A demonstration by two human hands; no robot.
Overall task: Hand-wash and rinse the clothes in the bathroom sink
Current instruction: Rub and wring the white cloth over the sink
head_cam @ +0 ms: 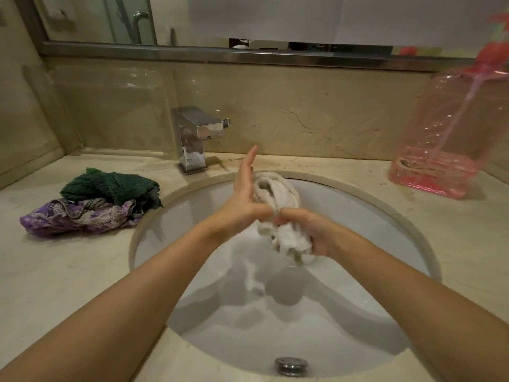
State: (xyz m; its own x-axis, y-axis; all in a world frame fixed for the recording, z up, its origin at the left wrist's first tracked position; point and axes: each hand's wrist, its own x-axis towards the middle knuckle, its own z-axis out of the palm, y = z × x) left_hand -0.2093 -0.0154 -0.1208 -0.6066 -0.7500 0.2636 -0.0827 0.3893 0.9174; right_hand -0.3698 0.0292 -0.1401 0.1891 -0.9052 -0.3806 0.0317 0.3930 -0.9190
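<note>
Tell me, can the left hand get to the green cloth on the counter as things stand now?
Probably yes: the left hand is open beside the white cloth, and nothing stands between it and the green cloth.

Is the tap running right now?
Off, as far as visible: no stream falls from the faucet spout into the sink. The white cloth, wrung between both hands, drips into the pooled water below.

A clear pink bottle [446,133] stands on the counter [454,230] beneath a mirror [110,20]
</note>
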